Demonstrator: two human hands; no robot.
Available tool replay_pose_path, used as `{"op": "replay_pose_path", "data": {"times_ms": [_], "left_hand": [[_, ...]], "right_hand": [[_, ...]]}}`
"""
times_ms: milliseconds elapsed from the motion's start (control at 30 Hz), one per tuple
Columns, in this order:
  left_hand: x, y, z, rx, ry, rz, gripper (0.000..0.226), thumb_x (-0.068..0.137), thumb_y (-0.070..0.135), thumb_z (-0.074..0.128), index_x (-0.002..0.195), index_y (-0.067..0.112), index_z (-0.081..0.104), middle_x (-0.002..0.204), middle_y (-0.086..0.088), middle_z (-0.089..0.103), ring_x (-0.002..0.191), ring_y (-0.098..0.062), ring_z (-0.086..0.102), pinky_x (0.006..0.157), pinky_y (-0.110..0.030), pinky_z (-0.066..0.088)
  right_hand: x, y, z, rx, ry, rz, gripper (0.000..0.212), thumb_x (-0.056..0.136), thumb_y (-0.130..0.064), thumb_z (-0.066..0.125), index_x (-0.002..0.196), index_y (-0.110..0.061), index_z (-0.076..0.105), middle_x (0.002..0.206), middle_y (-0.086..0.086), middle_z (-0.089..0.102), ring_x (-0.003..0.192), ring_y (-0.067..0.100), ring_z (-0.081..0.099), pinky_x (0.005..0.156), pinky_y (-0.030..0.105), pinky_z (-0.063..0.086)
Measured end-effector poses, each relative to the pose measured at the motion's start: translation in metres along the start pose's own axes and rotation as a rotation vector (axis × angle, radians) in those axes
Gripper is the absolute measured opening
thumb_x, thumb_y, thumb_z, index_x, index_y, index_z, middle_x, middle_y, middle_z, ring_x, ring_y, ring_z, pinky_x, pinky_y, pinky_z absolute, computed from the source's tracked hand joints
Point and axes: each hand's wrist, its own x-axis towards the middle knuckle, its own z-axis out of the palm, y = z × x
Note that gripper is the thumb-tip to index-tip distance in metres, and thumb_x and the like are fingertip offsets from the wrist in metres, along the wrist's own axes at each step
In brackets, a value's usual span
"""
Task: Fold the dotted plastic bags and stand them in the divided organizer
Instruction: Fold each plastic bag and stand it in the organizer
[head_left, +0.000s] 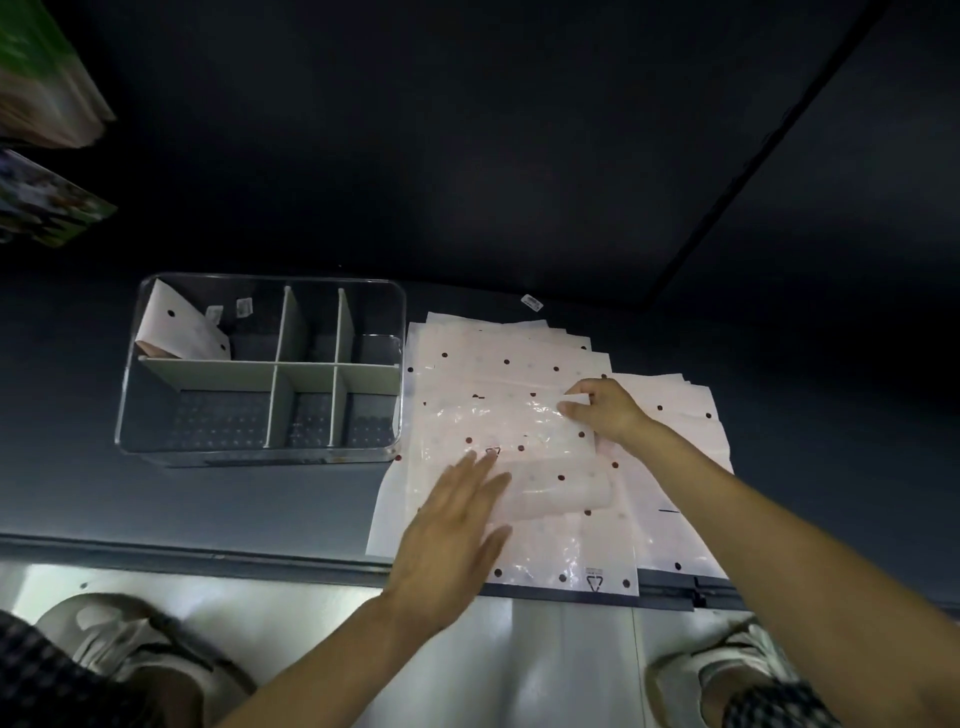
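On the dark shelf, hands first, then outward:

Left hand: flat, fingers spread and straight, resting on the near-left part of the top bag, gripping nothing.
Right hand: fingers curled, pinching an edge of the top bag near the middle of the pile.
Top bag: clear crinkly plastic with dark red dots, lying on the pile, part of it rolled or folded over near the left fingertips.
Stack of dotted bags: fanned out flat, right beside the organizer, near edge hanging past the shelf lip.
Divided organizer: clear box, white dividers, left of the pile.
Folded bag: already standing tilted in the back-left compartment.
Shoes: down below on the pale floor.
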Motion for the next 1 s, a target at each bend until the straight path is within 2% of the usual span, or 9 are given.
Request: {"op": "replay_pose_path", "data": {"times_ms": [100,167,267,400,500,533,700,833,1000], "left_hand": [[-0.001,-0.007,0.012,0.279,-0.169,0.055,0.063,0.094,0.045,0.046,0.146,0.012,0.032,0.155,-0.004,0.021,0.144,-0.024,0.018,0.115,-0.047,0.016],[-0.006,-0.015,0.02,0.363,-0.288,0.049,0.071,0.097,0.054,0.027,0.151,0.014,0.006,0.158,-0.002,-0.005,0.144,-0.024,-0.009,0.116,-0.048,-0.005],[-0.016,-0.02,0.028,0.462,-0.368,0.061,0.075,0.092,0.061,0.006,0.148,0.013,-0.01,0.156,-0.005,-0.015,0.14,-0.026,-0.021,0.113,-0.051,-0.011],[-0.02,-0.015,0.025,0.496,-0.41,0.044,0.08,0.091,0.064,0.012,0.148,0.01,0.02,0.155,-0.011,0.013,0.143,-0.031,0.012,0.112,-0.049,0.006],[-0.02,-0.012,0.025,0.446,-0.376,0.039,0.081,0.089,0.067,0.015,0.145,0.011,0.032,0.152,-0.014,0.025,0.14,-0.033,0.023,0.108,-0.045,0.013],[-0.02,-0.011,0.025,0.44,-0.382,0.019,0.082,0.089,0.068,0.015,0.146,0.012,0.031,0.153,-0.015,0.023,0.141,-0.035,0.021,0.11,-0.048,0.014],[-0.02,-0.015,0.033,0.438,-0.452,0.021,0.087,0.086,0.073,0.008,0.145,0.017,-0.024,0.15,-0.012,-0.032,0.136,-0.033,-0.033,0.115,-0.046,-0.017],[-0.02,-0.02,0.029,0.453,-0.462,0.046,0.086,0.087,0.073,0.014,0.144,0.022,-0.026,0.149,-0.009,-0.036,0.135,-0.028,-0.036,0.116,-0.042,-0.016],[-0.022,-0.03,0.019,0.417,-0.504,0.063,0.083,0.086,0.074,0.018,0.139,0.03,-0.028,0.149,-0.005,-0.036,0.132,-0.024,-0.039,0.114,-0.036,-0.02]], "right_hand": [[0.01,0.0,0.004,-0.039,0.021,0.0,0.029,0.088,-0.025,0.064,0.112,-0.008,0.063,0.083,-0.007,0.051,0.089,0.017,0.047,0.073,0.022,0.038],[0.016,0.0,0.007,-0.047,0.033,-0.004,0.031,0.088,-0.026,0.064,0.113,-0.007,0.063,0.099,0.0,0.058,0.093,0.017,0.05,0.08,0.022,0.038],[0.023,0.002,0.011,-0.05,0.055,0.005,0.03,0.087,-0.026,0.065,0.112,-0.009,0.063,0.118,0.005,0.06,0.103,0.02,0.055,0.084,0.023,0.04],[0.017,-0.001,0.015,-0.079,0.143,-0.013,0.032,0.087,-0.027,0.065,0.115,-0.012,0.058,0.103,-0.005,0.056,0.102,0.018,0.051,0.082,0.022,0.037],[-0.014,-0.002,0.024,-0.166,0.478,-0.284,0.033,0.093,-0.019,0.056,0.124,-0.007,0.052,0.122,0.007,0.054,0.115,0.023,0.048,0.093,0.028,0.038],[-0.029,0.0,0.032,-0.213,0.471,-0.413,0.036,0.095,-0.017,0.053,0.128,-0.005,0.05,0.13,0.011,0.052,0.121,0.026,0.046,0.1,0.03,0.036],[-0.104,0.034,0.086,-0.667,-0.177,-0.785,0.064,0.1,-0.035,0.039,0.15,-0.012,0.007,0.156,-0.001,0.002,0.144,0.01,-0.003,0.116,0.022,-0.008],[-0.112,0.067,0.073,-0.888,-0.169,-0.7,0.078,0.096,-0.056,0.025,0.144,-0.016,-0.021,0.152,-0.002,-0.027,0.142,0.011,-0.023,0.115,0.025,-0.016],[-0.115,0.102,0.027,-0.954,-0.19,-0.547,0.077,0.09,-0.064,0.005,0.143,-0.016,-0.024,0.15,-0.002,-0.032,0.14,0.009,-0.028,0.115,0.026,-0.017]]}}
